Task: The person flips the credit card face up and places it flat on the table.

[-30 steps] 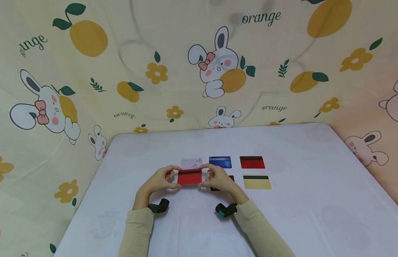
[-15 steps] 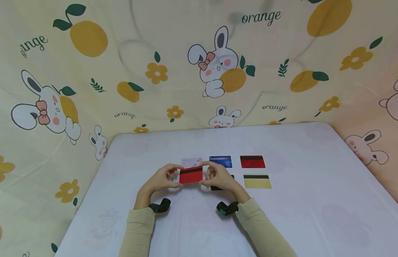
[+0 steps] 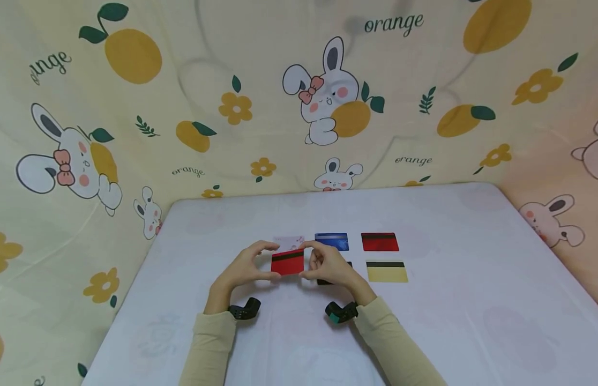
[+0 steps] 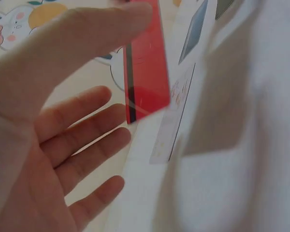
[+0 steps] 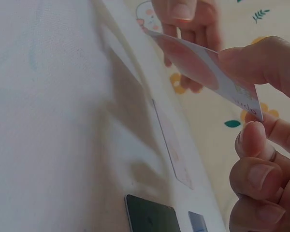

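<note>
A red card (image 3: 287, 262) with a dark magnetic stripe is held up above the table, slightly tilted. My right hand (image 3: 334, 266) pinches its right end between thumb and fingers. Around the card's left end is my left hand (image 3: 245, 266), thumb and index finger spread apart; in the left wrist view its other fingers are loosely extended beside the card. The right wrist view shows the card's other face (image 5: 198, 67), white with a reddish patch. A pale card with a pink print (image 3: 290, 243) lies just behind, partly covered by the held card and fingers.
On the white-covered table (image 3: 453, 321) lie a blue card (image 3: 333, 240), another red card (image 3: 380, 242) and a gold card (image 3: 387, 272). A dark card (image 3: 325, 281) is mostly hidden under the right hand. Printed cloth (image 3: 279, 53) hangs behind the table.
The red card has risen slightly, tilted and shifted a little right. My left thumb and index finger have parted from its left edge and spread; the right hand keeps its pinch.
</note>
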### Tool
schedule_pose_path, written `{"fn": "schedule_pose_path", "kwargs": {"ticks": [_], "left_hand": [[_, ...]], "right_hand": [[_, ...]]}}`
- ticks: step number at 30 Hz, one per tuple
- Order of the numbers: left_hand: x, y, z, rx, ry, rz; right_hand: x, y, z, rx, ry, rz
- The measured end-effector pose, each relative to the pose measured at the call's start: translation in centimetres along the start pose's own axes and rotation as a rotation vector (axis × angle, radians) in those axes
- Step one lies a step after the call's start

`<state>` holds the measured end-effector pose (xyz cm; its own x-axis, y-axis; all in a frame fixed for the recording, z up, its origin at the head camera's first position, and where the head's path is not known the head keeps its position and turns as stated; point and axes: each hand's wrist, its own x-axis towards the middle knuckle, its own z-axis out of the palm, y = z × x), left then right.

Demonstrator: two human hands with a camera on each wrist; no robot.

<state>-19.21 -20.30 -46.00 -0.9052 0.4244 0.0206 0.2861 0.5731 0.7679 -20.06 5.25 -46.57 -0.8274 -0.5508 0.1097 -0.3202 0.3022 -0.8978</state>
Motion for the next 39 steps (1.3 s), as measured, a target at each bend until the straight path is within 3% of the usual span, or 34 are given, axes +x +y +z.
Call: {"fn": "schedule_pose_path", "kwargs": {"ticks": [4,16,24,39], "left_hand": [[0.3,0.4,0.4,0.003,0.01,0.011],[0.7,1.8,1.0,0.07,0.058,0.172],[0.6,2.5,1.2,0.039,0.018,0.135],[0.8,2.6,1.7,0.049,0.004,0.192]], "right_hand": [[0.0,-0.4,-0.1,-0.023,-0.005,0.004],[-0.1,-1.1,-0.1,-0.069,0.008,0.013],[-0.1,-1.0,0.2,-0.052,0.001,0.014],[-0.1,-1.4,0.3,-0.065,0.002,0.016]]}}
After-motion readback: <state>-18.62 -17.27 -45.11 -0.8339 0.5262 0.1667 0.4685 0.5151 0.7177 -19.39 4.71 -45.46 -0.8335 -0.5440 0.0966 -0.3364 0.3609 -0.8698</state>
